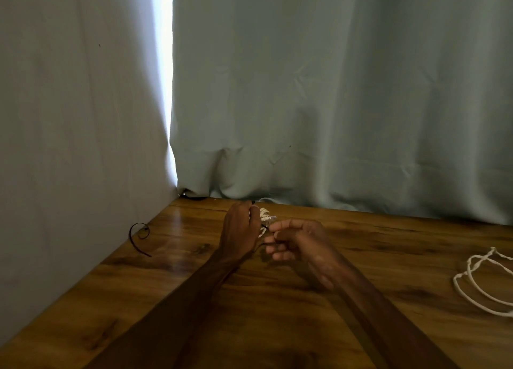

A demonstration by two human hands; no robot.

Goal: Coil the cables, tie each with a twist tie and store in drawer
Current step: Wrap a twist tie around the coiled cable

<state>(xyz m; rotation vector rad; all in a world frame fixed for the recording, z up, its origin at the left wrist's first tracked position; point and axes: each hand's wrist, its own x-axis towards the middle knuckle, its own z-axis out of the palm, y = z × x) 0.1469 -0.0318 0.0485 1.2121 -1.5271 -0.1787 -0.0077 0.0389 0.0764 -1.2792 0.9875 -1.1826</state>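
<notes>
A pale grey-green curtain fills the back of the room, with a bright slit of daylight in the upper left of the frame. Below it runs the brown wood-grain table. Two bare forearms reach up from the bottom edge and meet near the middle of the frame.

At the right edge a loose white cable lies in wide open loops, well apart from the hands and nearer the right one. By the table's left edge rests a spare black twist tie, bent into a hook.

The left hand is curled round a small coil of white cable, whose loops stick out towards the right hand. That hand's fingers are bent and seem to pinch a thin black twist tie that crosses the coil just beside them. As the tie lies across the bundle, I'd say the wrapping falls to the right hand. No drawer shows.
</notes>
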